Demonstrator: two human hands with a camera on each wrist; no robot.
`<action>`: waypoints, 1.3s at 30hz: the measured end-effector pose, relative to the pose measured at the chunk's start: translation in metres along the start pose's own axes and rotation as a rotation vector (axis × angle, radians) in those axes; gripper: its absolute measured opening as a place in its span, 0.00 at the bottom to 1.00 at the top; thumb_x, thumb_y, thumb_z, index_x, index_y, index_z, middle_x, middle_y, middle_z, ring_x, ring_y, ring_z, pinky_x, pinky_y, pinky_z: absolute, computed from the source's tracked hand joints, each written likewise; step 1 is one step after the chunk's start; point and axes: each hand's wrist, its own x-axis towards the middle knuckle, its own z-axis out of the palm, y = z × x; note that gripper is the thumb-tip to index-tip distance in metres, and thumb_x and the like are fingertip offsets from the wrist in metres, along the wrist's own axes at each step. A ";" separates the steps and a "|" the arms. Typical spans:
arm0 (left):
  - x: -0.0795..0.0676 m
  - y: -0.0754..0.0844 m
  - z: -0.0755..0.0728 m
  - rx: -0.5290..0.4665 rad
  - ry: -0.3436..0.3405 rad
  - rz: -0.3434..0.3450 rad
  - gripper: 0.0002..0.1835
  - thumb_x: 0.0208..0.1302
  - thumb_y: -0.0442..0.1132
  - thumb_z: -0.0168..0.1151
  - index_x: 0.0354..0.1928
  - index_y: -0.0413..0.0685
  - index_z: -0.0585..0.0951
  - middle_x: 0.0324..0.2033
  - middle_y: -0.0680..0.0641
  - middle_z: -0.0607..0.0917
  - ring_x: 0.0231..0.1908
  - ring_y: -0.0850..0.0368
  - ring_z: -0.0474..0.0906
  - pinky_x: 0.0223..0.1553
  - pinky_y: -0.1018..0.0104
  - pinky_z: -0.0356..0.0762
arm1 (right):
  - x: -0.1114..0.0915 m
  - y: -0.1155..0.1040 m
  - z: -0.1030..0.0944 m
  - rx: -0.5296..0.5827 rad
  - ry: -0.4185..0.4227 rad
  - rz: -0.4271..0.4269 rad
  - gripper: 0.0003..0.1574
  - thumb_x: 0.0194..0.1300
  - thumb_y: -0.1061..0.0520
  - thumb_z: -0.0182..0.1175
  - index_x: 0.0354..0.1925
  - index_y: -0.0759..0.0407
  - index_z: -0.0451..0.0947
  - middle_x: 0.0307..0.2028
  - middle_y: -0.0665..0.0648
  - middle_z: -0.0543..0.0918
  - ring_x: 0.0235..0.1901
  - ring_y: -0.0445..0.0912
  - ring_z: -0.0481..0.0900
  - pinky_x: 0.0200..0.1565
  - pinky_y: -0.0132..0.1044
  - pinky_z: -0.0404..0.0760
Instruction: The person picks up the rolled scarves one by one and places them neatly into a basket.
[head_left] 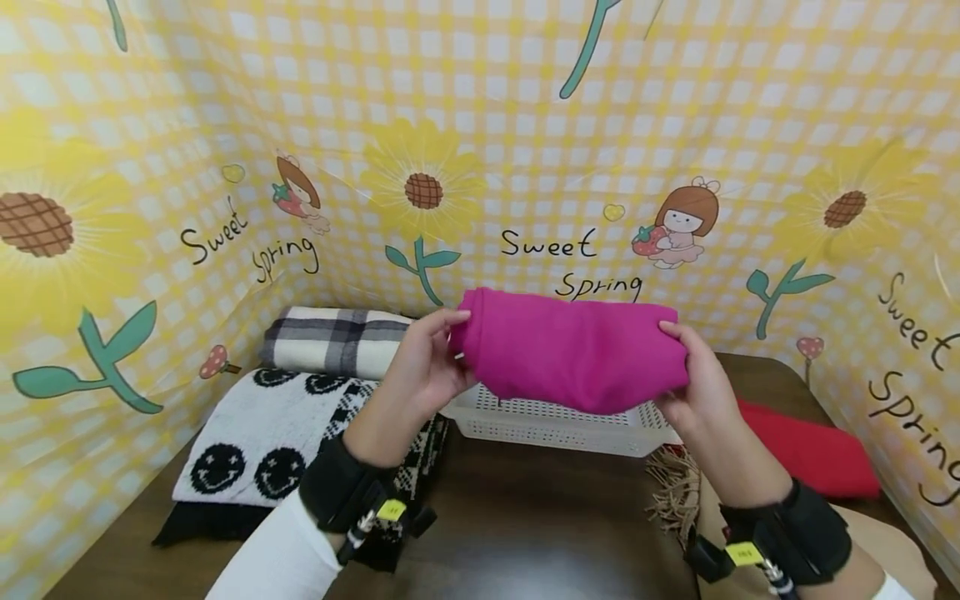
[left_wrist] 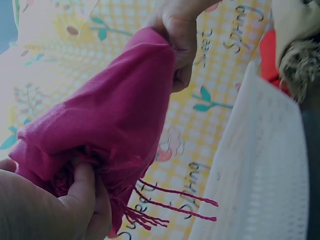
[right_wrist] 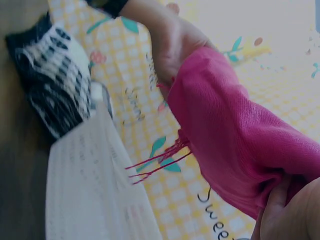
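Observation:
A magenta fringed scarf (head_left: pixel 573 350), folded into a thick roll, is held up between both hands over a white plastic basket (head_left: pixel 555 433). My left hand (head_left: pixel 435 358) grips its left end, and in the left wrist view the fingers (left_wrist: pixel 82 185) press into the folds there. At the other end my right hand (head_left: pixel 697 379) grips the scarf, fingers tucked into the fold in the right wrist view. Twisted tassels (left_wrist: pixel 175 200) dangle from the scarf's underside. The basket's perforated floor shows below the scarf; part of it is hidden behind the cloth.
Left of the basket lie a black-and-white smiley-face scarf (head_left: pixel 255 442) and a folded grey-and-white plaid cloth (head_left: pixel 337 342). On the right are a red folded cloth (head_left: pixel 813 450) and a beige fringed scarf (head_left: pixel 862 542). A yellow checked sheet (head_left: pixel 517 167) hangs around the brown table (head_left: pixel 480 508).

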 end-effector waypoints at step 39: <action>0.133 -0.013 -0.028 0.010 0.254 -0.011 0.40 0.65 0.58 0.59 0.74 0.56 0.56 0.70 0.40 0.55 0.68 0.43 0.52 0.67 0.47 0.53 | 0.139 -0.001 -0.029 -0.337 0.329 -0.046 0.19 0.69 0.54 0.56 0.57 0.56 0.70 0.49 0.52 0.75 0.42 0.42 0.76 0.38 0.32 0.79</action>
